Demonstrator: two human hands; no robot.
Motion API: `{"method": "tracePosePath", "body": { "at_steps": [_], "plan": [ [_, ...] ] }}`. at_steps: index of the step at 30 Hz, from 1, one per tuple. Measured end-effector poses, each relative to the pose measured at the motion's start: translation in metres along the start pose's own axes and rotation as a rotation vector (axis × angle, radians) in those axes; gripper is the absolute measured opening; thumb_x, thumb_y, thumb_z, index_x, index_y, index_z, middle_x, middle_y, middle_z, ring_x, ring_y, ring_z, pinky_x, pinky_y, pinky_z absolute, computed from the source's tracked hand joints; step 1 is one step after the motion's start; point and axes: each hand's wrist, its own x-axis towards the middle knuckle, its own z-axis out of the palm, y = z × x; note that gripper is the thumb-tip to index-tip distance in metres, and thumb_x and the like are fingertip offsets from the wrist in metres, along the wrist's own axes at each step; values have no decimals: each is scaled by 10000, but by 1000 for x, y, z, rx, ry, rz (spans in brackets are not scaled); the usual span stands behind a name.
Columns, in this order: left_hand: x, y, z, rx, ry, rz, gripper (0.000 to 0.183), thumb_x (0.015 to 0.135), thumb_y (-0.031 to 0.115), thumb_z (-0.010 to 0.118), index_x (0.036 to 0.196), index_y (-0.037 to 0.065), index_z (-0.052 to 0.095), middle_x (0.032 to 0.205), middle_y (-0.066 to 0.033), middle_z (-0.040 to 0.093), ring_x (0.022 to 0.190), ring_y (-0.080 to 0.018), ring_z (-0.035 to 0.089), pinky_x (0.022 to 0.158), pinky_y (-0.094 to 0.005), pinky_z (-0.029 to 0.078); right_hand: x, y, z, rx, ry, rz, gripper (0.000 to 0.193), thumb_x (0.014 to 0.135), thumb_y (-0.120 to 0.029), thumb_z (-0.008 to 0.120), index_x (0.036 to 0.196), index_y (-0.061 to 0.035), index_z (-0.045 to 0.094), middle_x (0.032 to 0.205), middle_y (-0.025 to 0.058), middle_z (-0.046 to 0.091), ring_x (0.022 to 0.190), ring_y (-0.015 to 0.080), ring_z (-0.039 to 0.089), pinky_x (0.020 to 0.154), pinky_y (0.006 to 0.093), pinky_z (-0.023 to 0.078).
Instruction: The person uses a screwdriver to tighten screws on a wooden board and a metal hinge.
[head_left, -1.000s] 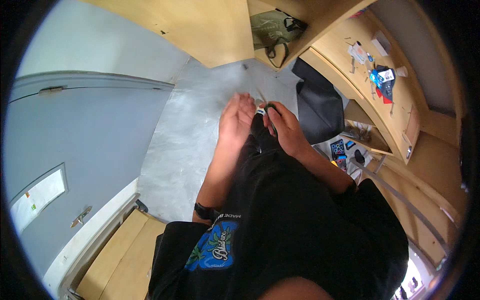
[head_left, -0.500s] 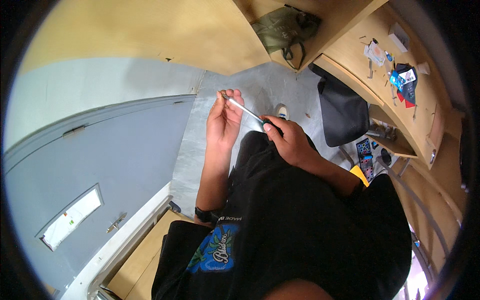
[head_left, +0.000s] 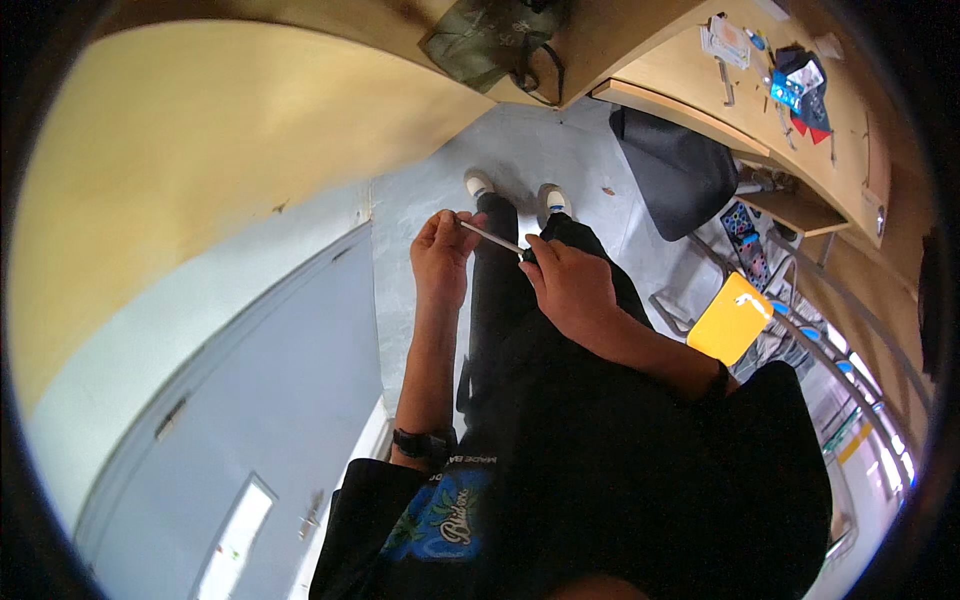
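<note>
My left hand (head_left: 440, 256) pinches the far end of a thin white cable (head_left: 492, 238) between thumb and fingers. My right hand (head_left: 565, 282) is closed on a small dark object at the cable's other end, which my fingers mostly hide. The cable runs taut between the two hands, held in front of my waist. Below them are my black trousers (head_left: 500, 290) and white shoes (head_left: 515, 195) on the grey floor (head_left: 420, 230). A black watch (head_left: 420, 442) sits on my left wrist.
A grey door (head_left: 200, 420) and a tan wall (head_left: 200, 160) stand to my left. A wooden desk (head_left: 800, 130) with small tools curves along the right, with a black chair (head_left: 675, 170) under it, an olive bag (head_left: 490, 40) above, and a yellow card (head_left: 730, 318).
My hands have drawn apart, pulling the white cable straight between them. The view has swung, so the door sits lower left and my shoes have come into view.
</note>
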Motion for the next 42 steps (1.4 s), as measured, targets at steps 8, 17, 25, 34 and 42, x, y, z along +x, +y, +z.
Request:
{"method": "tracePosePath", "body": {
  "at_steps": [8, 17, 25, 34, 42],
  "plan": [
    [166, -66, -45, -473, -180, -17, 179, 953, 202, 459, 916, 33, 506, 723, -9, 479, 635, -126, 448, 623, -253, 419, 119, 100, 163, 838, -325, 306, 369, 932, -324, 466, 1119, -23, 567, 765, 123, 640, 716, 220, 628, 676, 354, 478],
    [330, -61, -301, -453, -5, 389, 217, 889, 49, 499, 1102, 13, 475, 696, -3, 434, 580, -101, 360, 534, -223, 339, 426, 322, 367, 493, 286, 52, 587, 922, -282, 468, 1399, -27, 240, 1385, 190, 354, 1240, 307, 407, 1010, 373, 340],
    [338, -37, -372, -382, -144, 616, 105, 955, 113, 427, 937, 9, 437, 675, -11, 333, 579, -106, 322, 529, -233, 313, 487, 362, 472, 539, 595, -5, 558, 904, -299, 475, 1371, -42, 308, 1333, 227, 403, 1228, 367, 391, 1011, 411, 333],
    [360, -12, -376, 318, -54, 533, 115, 934, 113, 480, 867, 22, 459, 718, -32, 458, 595, -105, 385, 535, -230, 336, 500, 349, 487, 720, 478, 38, 498, 872, -256, 507, 1312, -47, 401, 1294, 192, 462, 1170, 333, 462, 968, 386, 379],
    [332, -25, -370, 326, 154, 491, 146, 938, 130, 484, 834, 28, 469, 715, -24, 450, 582, -97, 357, 521, -229, 320, 496, 323, 525, 657, 431, 115, 496, 890, -288, 499, 1303, -32, 398, 1081, 234, 540, 996, 368, 534, 838, 442, 445]
  ]
}}
